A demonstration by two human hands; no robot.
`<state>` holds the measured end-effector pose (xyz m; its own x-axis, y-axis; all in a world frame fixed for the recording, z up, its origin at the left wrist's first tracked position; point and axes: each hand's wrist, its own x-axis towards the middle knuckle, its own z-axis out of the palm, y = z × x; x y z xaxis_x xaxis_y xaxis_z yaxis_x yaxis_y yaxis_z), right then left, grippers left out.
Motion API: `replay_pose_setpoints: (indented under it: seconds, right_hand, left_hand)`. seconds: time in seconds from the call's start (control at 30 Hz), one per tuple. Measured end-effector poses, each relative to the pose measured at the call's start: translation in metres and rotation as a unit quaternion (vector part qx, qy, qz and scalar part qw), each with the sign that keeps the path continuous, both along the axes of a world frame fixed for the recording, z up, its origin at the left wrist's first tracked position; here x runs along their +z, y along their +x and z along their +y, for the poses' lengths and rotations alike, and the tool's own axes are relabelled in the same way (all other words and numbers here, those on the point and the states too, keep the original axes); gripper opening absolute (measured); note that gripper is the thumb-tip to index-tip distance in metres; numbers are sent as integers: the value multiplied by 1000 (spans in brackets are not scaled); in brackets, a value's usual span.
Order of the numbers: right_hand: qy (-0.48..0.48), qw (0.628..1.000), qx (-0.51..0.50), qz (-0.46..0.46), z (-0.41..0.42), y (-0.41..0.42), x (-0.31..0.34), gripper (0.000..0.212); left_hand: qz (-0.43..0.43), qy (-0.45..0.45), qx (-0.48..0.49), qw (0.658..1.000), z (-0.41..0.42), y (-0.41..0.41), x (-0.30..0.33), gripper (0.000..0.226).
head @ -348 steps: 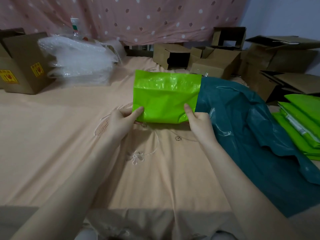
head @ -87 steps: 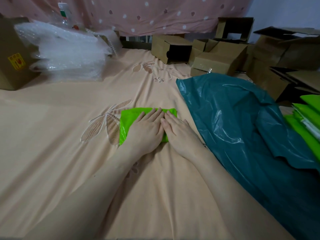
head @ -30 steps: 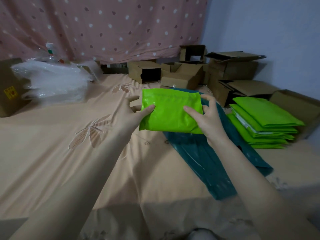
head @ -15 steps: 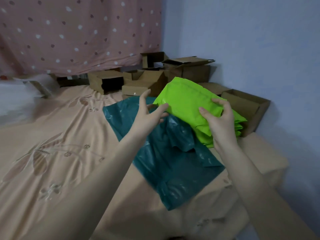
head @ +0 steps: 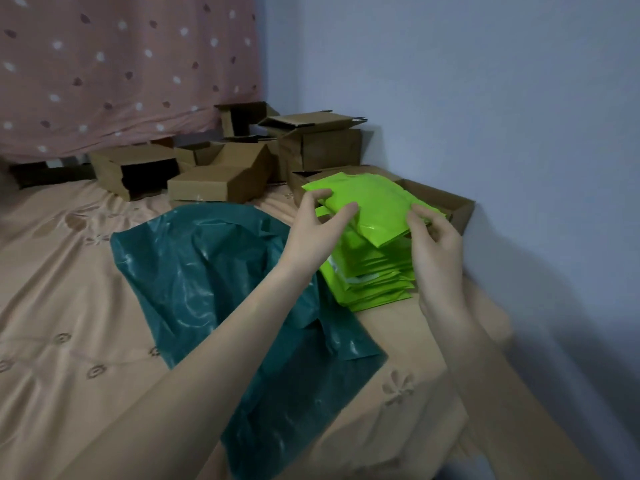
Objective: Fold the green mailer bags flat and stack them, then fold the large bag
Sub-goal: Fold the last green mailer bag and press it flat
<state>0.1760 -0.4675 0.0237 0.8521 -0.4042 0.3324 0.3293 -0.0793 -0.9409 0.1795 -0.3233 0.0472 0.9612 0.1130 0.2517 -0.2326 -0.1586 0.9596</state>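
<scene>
A folded bright green mailer bag (head: 375, 209) hangs just above the stack of green mailer bags (head: 372, 280) at the bed's right side. My left hand (head: 317, 225) pinches its left edge between thumb and fingers. My right hand (head: 433, 239) holds its right edge with curled fingers. The large dark teal bag (head: 211, 282) lies crumpled and unfolded on the peach bedsheet (head: 69, 306), left of the stack and under my left forearm.
Several cardboard boxes (head: 216, 183) stand at the back under a pink dotted curtain (head: 121, 71). An open box (head: 453, 207) sits behind the stack against the blue wall (head: 502, 133). The bed's edge drops off at the right.
I lifted the folded green bag off the sheet and carried it right with both hands; it now sits lower, just over the green stack. My view turned right.
</scene>
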Motion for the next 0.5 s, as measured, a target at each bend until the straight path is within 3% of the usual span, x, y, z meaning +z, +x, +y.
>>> replay_pose_setpoints:
  seconds: [0.2, 0.5]
  right_hand:
    - [-134, 991, -6, 3, -10, 8, -7, 43]
    - [-317, 946, -50, 46, -13, 21, -13, 42]
  left_hand:
    - [6, 53, 6, 999, -4, 23, -5, 56]
    - [43, 166, 23, 985, -2, 42, -18, 72]
